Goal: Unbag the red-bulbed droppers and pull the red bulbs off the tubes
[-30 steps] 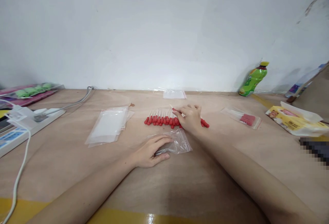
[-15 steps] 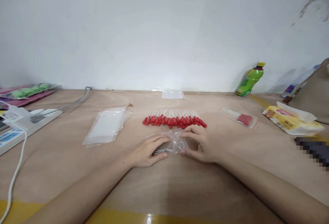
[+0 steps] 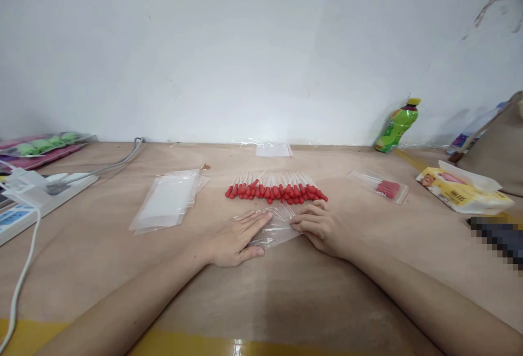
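A small clear plastic bag lies on the table between my hands. My left hand rests flat on its left part, fingers stretched out and thumb apart. At the bag's right edge, my right hand has its fingers curled and closed on the plastic; the thumb is mostly hidden. Just beyond the bag is a row of white sticks with red tips, their red ends toward me. Off to the right, a filled clear bag holds several of the same sticks.
A stack of clear bags lies to the left, another bag by the wall. A power strip with cables stands far left. Rightward are a green bottle, a yellow tissue pack and a dark blurred object.
My left hand has flattened onto the bag. My right hand's fingers have closed at its right edge and shifted slightly right, and the plastic looks flatter and more spread.
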The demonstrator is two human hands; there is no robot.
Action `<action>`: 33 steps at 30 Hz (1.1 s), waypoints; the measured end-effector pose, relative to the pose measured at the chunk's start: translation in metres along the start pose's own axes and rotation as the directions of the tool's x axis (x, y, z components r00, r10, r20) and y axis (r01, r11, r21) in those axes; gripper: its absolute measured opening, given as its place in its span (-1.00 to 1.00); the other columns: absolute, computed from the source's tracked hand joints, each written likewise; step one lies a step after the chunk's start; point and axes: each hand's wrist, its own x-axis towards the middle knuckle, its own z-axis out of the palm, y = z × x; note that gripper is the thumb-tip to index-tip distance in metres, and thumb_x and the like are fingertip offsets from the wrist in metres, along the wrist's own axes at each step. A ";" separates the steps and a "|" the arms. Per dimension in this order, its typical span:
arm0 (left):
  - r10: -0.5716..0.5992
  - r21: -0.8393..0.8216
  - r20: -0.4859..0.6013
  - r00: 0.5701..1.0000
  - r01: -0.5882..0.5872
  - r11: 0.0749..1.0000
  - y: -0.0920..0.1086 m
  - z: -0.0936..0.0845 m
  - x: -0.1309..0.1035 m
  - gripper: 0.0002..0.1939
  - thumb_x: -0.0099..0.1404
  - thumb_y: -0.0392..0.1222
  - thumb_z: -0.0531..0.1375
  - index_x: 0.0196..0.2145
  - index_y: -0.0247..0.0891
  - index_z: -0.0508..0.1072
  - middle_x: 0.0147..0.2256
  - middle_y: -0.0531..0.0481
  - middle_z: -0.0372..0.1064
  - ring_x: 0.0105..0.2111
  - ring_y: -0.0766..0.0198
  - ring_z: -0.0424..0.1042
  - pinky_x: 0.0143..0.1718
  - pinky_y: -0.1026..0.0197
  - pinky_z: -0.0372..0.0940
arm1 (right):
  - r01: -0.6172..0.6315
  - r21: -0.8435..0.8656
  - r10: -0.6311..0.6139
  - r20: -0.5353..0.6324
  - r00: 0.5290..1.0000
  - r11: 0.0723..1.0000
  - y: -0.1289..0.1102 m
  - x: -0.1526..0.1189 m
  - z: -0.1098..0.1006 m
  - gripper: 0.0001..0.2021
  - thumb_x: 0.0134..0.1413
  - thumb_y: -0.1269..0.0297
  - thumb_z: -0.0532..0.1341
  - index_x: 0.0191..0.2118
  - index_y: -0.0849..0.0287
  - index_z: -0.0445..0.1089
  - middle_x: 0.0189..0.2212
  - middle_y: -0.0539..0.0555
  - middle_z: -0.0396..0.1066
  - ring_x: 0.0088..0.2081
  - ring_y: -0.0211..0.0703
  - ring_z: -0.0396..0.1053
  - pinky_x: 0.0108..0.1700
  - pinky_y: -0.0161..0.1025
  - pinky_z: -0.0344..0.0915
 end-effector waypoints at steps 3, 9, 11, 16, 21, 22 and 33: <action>0.036 0.015 0.062 0.997 -0.037 0.999 0.001 -0.004 0.001 -0.25 0.30 0.11 -0.09 0.25 -0.28 -0.38 0.26 -0.13 -0.41 0.24 0.06 -0.31 0.22 0.01 -0.26 | -0.063 0.037 0.063 0.013 0.998 0.997 0.009 -0.005 -0.002 -0.84 0.13 0.39 0.06 -0.35 0.13 0.38 -0.30 0.04 0.47 -0.25 -0.20 0.31 -0.15 -0.14 0.06; 0.085 -0.163 -0.039 0.996 -0.090 0.982 0.001 -0.008 -0.004 -0.29 0.26 0.12 -0.03 0.24 -0.22 -0.17 0.25 -0.08 -0.25 0.23 0.07 -0.19 0.22 0.02 -0.22 | -0.076 0.150 0.054 0.144 0.988 0.986 0.002 -0.003 -0.010 -0.84 0.13 0.26 0.09 -0.28 0.06 0.41 -0.25 0.02 0.46 -0.17 -0.17 0.28 -0.09 -0.11 0.02; -0.060 -0.307 -0.193 0.979 -0.003 0.952 -0.001 -0.004 -0.004 -0.47 0.32 0.06 -0.10 0.17 -0.19 0.05 0.18 -0.08 0.00 0.17 0.13 0.00 0.17 0.06 -0.06 | -0.074 0.218 0.030 0.202 0.979 0.973 -0.008 0.002 -0.014 -0.82 0.07 0.14 0.14 -0.24 0.03 0.41 -0.24 0.01 0.45 -0.17 -0.16 0.27 -0.06 -0.10 0.00; -0.483 -0.445 -0.375 0.792 0.303 0.843 -0.011 0.012 0.003 -0.65 0.23 0.04 0.05 -0.14 -0.24 0.34 -0.21 -0.06 0.35 -0.29 0.24 0.35 -0.26 0.19 0.26 | -0.217 0.228 0.173 0.195 0.965 0.949 -0.018 0.032 -0.015 -0.77 0.06 0.07 0.14 -0.31 0.09 0.43 -0.44 0.02 0.44 -0.31 -0.20 0.27 -0.14 -0.16 0.03; -0.482 -0.368 -0.391 0.784 0.347 0.863 -0.016 0.017 0.006 -0.75 0.17 -0.02 0.12 -0.30 -0.25 0.35 -0.38 0.02 0.28 -0.44 0.31 0.26 -0.41 0.24 0.21 | -0.415 0.042 0.411 0.081 0.908 0.909 0.000 0.087 0.005 -0.82 0.09 0.26 0.11 -0.39 0.13 0.44 -0.43 0.04 0.41 -0.31 -0.17 0.27 -0.20 -0.18 0.05; -0.474 -0.361 -0.392 0.789 0.341 0.868 -0.015 0.016 0.006 -0.77 0.17 -0.03 0.11 -0.34 -0.25 0.35 -0.40 0.02 0.26 -0.44 0.31 0.26 -0.42 0.25 0.20 | -0.420 0.006 0.418 0.095 0.904 0.907 0.004 0.098 0.010 -0.83 0.10 0.30 0.10 -0.35 0.11 0.45 -0.38 0.05 0.40 -0.26 -0.14 0.27 -0.20 -0.18 0.05; -0.439 -0.373 -0.317 0.841 0.314 0.873 -0.016 -0.019 -0.020 -0.81 0.25 -0.06 0.02 -0.38 -0.24 0.23 -0.46 0.08 0.24 -0.48 0.36 0.22 -0.45 0.30 0.16 | -0.213 -0.124 0.240 0.289 0.927 0.969 0.029 0.146 0.036 -0.80 0.07 0.39 0.08 -0.26 0.07 0.43 -0.18 0.09 0.34 -0.12 -0.08 0.19 -0.14 -0.12 -0.04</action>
